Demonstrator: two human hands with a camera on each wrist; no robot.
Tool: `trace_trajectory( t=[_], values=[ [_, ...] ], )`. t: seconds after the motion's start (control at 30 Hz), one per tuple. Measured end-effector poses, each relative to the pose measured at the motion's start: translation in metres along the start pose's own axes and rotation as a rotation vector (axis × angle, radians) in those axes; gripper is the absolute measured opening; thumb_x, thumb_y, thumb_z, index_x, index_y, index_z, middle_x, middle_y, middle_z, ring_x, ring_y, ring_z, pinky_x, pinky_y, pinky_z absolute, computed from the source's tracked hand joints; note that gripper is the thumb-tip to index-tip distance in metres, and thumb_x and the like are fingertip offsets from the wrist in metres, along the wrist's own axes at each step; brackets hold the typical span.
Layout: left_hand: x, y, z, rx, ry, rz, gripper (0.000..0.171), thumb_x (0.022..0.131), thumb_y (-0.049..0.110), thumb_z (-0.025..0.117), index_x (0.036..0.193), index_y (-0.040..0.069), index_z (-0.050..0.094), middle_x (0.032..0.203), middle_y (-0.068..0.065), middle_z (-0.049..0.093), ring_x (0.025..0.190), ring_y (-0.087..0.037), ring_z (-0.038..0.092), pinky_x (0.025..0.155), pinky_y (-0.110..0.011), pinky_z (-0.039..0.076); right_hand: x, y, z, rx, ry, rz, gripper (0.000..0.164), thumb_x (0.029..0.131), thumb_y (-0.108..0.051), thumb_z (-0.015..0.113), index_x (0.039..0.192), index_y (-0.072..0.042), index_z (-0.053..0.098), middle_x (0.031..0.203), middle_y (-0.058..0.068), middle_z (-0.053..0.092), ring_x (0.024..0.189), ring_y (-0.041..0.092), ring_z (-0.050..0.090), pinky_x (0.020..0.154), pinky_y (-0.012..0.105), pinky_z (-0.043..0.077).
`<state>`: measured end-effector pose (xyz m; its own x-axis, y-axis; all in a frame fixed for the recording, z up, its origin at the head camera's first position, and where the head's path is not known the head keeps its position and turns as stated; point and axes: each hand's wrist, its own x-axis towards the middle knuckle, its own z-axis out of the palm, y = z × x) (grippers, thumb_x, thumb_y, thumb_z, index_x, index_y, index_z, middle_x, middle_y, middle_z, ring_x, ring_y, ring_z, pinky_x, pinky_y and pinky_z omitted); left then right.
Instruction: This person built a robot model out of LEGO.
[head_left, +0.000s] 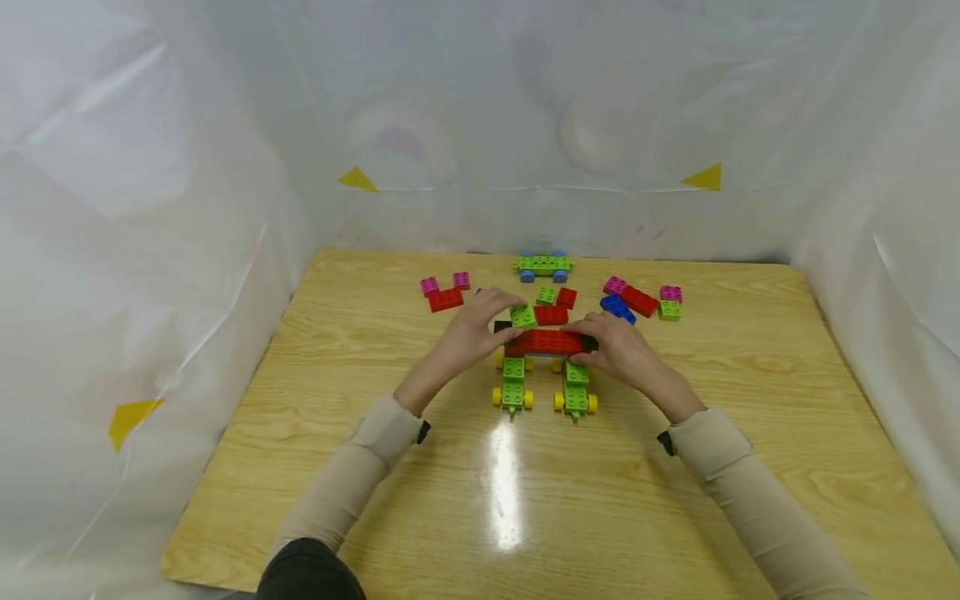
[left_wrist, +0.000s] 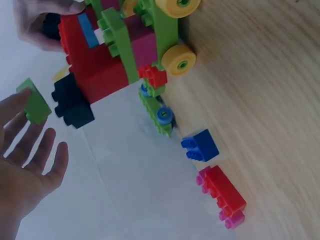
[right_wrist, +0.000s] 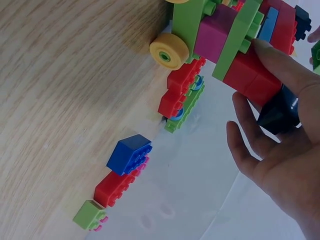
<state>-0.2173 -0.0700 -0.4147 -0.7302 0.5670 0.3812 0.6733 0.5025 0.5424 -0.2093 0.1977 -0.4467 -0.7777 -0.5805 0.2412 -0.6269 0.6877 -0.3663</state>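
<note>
My left hand (head_left: 474, 327) pinches a light green brick (left_wrist: 35, 102) just above the left end of a brick structure. The structure has a red top row (head_left: 551, 342) with a black brick (left_wrist: 72, 102) at its left end and another black brick (right_wrist: 280, 110) at its right end. Below, it stands on two green wheeled bases (head_left: 513, 387) with yellow wheels (right_wrist: 170, 51). Purple bricks (right_wrist: 215, 35) and a green plate (right_wrist: 239, 40) show between. My right hand (head_left: 626, 352) grips the right end, thumb on the red brick and palm near the black one.
Behind the structure lies a green base with blue wheels (head_left: 543, 266). Red bricks (head_left: 551, 315) and a small green brick (head_left: 546, 296) sit before it. Pink and red bricks (head_left: 446, 300) lie at the left; a blue brick (head_left: 618, 308) and several others at the right. White sheeting (head_left: 510, 125) encloses the table.
</note>
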Motion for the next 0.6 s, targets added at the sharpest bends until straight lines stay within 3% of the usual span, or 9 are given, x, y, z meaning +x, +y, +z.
trace_trajectory(
  t=[0.2, 0.6],
  values=[
    [0.002, -0.001, 0.012, 0.044, -0.109, 0.021, 0.037, 0.089, 0.016, 0.071, 0.124, 0.010, 0.063, 0.124, -0.006, 0.061, 0.118, -0.023, 0.048, 0.099, -0.038, 0.042, 0.000, 0.000, 0.000, 0.001, 0.013, -0.024, 0.047, 0.074, -0.018, 0.084, 0.117, -0.005, 0.069, 0.093, 0.010, 0.065, 0.078, 0.023, 0.058, 0.065, 0.038, 0.051],
    [0.001, -0.005, 0.026, 0.023, -0.145, -0.005, 0.037, 0.091, 0.015, 0.068, 0.127, 0.011, 0.061, 0.121, -0.006, 0.059, 0.114, -0.022, 0.050, 0.096, -0.037, 0.044, 0.000, 0.000, 0.001, -0.009, 0.013, -0.008, 0.046, 0.075, -0.018, 0.084, 0.117, -0.006, 0.069, 0.090, 0.009, 0.064, 0.073, 0.021, 0.055, 0.063, 0.035, 0.048]
  ],
)
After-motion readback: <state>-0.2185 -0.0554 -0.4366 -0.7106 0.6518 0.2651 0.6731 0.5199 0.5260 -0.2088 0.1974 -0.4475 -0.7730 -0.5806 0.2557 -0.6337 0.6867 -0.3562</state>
